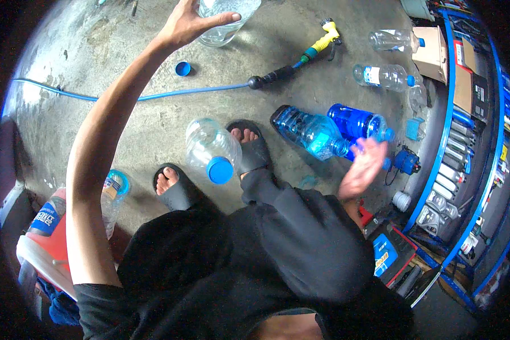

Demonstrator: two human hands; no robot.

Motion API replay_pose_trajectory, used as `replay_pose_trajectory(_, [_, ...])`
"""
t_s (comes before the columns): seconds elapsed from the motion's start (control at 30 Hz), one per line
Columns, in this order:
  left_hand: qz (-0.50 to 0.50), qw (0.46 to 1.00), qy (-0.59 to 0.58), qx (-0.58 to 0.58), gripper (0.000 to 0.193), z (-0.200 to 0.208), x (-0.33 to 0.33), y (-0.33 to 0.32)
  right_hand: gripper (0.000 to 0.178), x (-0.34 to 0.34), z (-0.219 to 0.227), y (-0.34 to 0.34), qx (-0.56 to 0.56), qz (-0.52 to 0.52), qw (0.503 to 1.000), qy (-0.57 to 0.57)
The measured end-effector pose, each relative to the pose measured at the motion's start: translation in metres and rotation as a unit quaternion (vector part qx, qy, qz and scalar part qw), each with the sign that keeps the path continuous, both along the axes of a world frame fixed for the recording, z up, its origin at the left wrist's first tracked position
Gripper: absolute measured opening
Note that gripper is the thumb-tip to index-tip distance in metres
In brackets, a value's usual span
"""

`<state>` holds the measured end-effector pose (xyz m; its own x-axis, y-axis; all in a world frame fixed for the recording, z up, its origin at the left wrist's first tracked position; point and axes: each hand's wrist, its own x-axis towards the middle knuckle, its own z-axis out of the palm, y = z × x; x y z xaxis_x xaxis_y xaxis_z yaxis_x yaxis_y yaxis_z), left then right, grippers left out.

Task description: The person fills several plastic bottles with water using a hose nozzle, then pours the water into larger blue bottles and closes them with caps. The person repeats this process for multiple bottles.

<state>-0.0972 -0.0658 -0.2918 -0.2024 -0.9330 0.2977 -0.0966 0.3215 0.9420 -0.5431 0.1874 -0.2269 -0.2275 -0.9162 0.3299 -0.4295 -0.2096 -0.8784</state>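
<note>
At the far edge, my left hand is on a clear plastic bottle, its thumb laid across it; the other fingers run partly out of view. My right hand, blurred by motion, has its fingers apart beside several bottles lying on the floor. Nearest it are a light-blue bottle with a dark base and a deep-blue bottle. Between the two, a clear bottle with a blue cap stands by my feet. A loose blue cap rests on the floor near my left forearm.
A blue hose with a yellow spray nozzle crosses the concrete floor. Clear bottles lie by a cardboard box. Blue shelving stands at right, a toolbox below it. Another bottle stands at left.
</note>
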Motion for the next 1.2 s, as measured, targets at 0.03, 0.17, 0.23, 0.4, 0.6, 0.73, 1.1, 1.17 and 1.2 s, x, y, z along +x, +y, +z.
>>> replay_pose_trajectory(0.03, [0.001,1.000,-0.002,0.002,0.105,0.000,0.001,0.000,0.123,-0.003,-0.026,0.021,0.016,0.030,0.999,0.009])
replay_pose_trajectory(0.17, [0.013,1.000,-0.015,0.021,0.106,-0.001,0.002,0.005,0.134,-0.009,-0.112,0.058,0.116,0.024,0.993,0.019])
replay_pose_trajectory(0.23, [0.016,0.999,-0.025,0.022,0.106,-0.001,0.003,0.004,0.117,-0.017,-0.130,0.045,0.194,-0.016,0.981,0.020])
replay_pose_trajectory(0.4, [-0.005,1.000,0.023,0.016,0.106,-0.006,0.002,0.002,0.102,-0.013,-0.113,0.002,0.164,-0.017,0.983,0.083])
replay_pose_trajectory(0.6, [0.042,0.998,-0.031,-0.021,0.103,-0.026,-0.011,-0.007,0.103,0.024,-0.035,-0.073,0.189,0.136,0.960,0.155])
replay_pose_trajectory(0.73, [0.091,0.991,-0.077,-0.055,0.102,-0.035,-0.012,-0.006,0.094,0.053,0.024,-0.139,0.251,0.214,0.933,0.143])
replay_pose_trajectory(1.1, [0.099,0.991,-0.089,-0.028,0.105,-0.025,-0.010,0.002,0.088,0.146,0.087,-0.265,0.334,0.374,0.837,0.220])
replay_pose_trajectory(1.17, [0.091,0.992,-0.086,-0.028,0.106,-0.023,-0.009,0.002,0.089,0.150,0.087,-0.273,0.322,0.383,0.824,0.266])
replay_pose_trajectory(1.2, [0.086,0.992,-0.085,-0.027,0.106,-0.023,-0.009,0.002,0.089,0.151,0.088,-0.276,0.333,0.384,0.819,0.268])
